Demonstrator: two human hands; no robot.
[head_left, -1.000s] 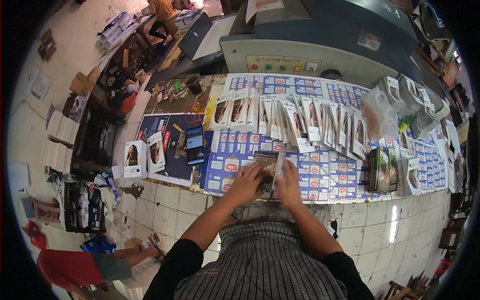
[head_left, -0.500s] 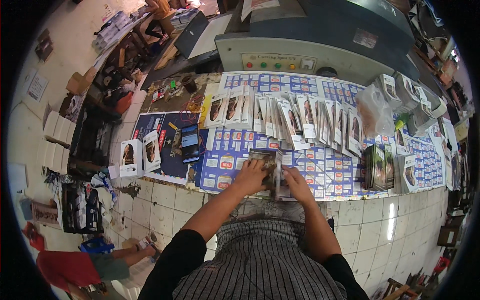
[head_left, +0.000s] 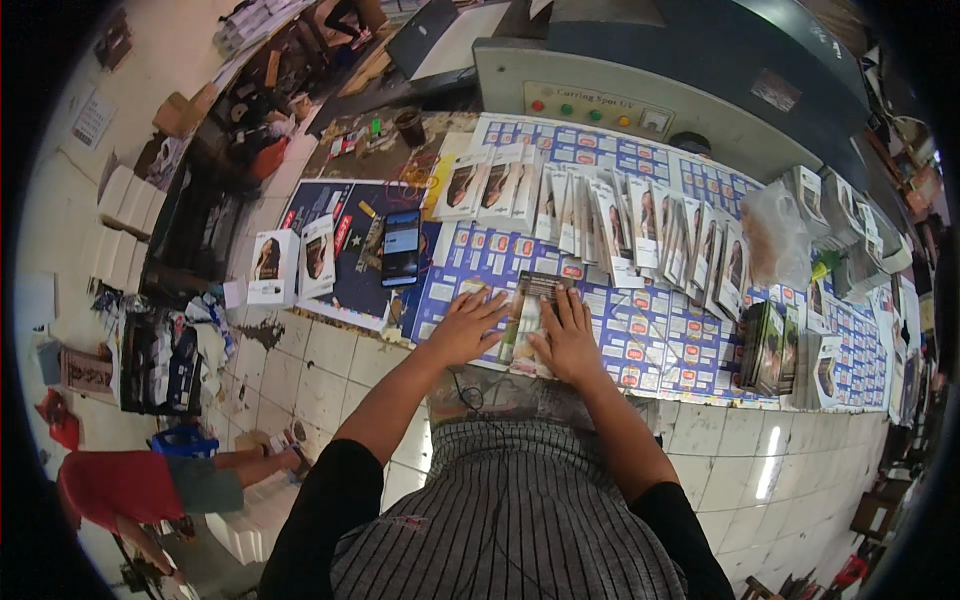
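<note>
A flat dark-and-green printed carton (head_left: 524,330) lies on the table right in front of me. My right hand (head_left: 568,340) rests on its right side with the fingers spread. At its left edge is my left hand (head_left: 468,330), palm down and fingers stretched over the blue printed sheet (head_left: 450,265). Neither hand grips anything. Beyond them runs a long overlapping row of white cartons (head_left: 620,225) with a picture of a person's hair on each. To the right stands a bundle of green-and-dark cartons (head_left: 766,350).
A phone (head_left: 401,247) lies at the left, near two white boxes (head_left: 272,268). A clear plastic bag (head_left: 775,235) and stacked white cartons (head_left: 850,215) stand at the right. Behind the table is a grey machine (head_left: 600,100). A person in a red shirt (head_left: 115,490) bends at the lower left.
The carton stood partly raised between my hands and now lies flat. My hands have moved apart and flattened out, the left one shifting leftward. The view has shifted slightly.
</note>
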